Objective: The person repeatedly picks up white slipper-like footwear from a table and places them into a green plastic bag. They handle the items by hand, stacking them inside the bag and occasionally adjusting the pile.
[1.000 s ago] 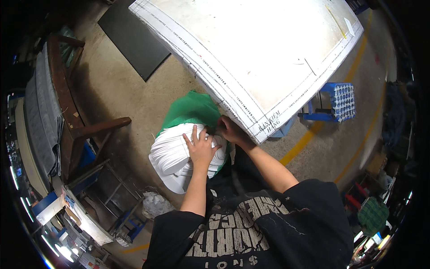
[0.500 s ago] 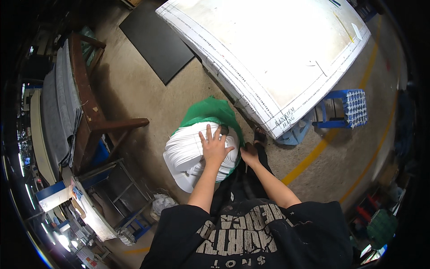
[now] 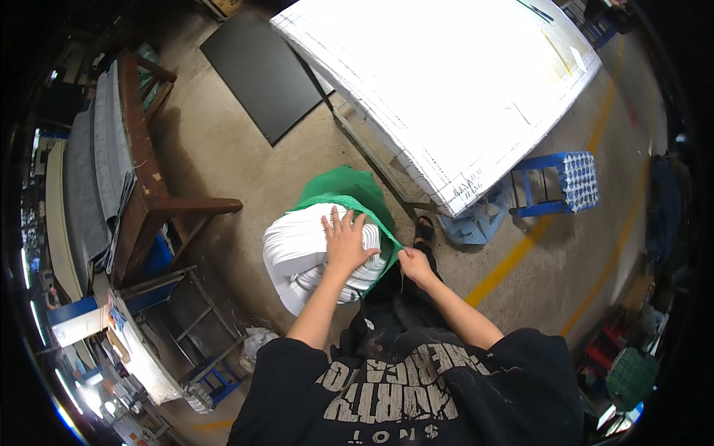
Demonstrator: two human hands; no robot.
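A thick bundle of stacked white sheet-like pieces [image 3: 291,241], curved along its edges, sits partly inside a green woven sack [image 3: 342,184] on the floor in front of me. My left hand [image 3: 345,241] lies on top of the bundle with its fingers spread. To its right, my right hand [image 3: 415,264] is closed on the rim of the sack and holds it stretched away from the bundle. The lower part of the sack is hidden behind the bundle and my legs.
A white-covered table [image 3: 439,89] stands ahead to the right, with a blue stool [image 3: 547,186] beside it. A dark flat board [image 3: 260,74] lies on the floor behind. On the left are a brown wooden bench frame [image 3: 152,186] with grey sheets and a metal-framed rack [image 3: 197,312].
My right hand has pulled the sack's rim outward, so a gap shows between the rim and the bundle. My left hand stays on the bundle. The view has shifted slightly.
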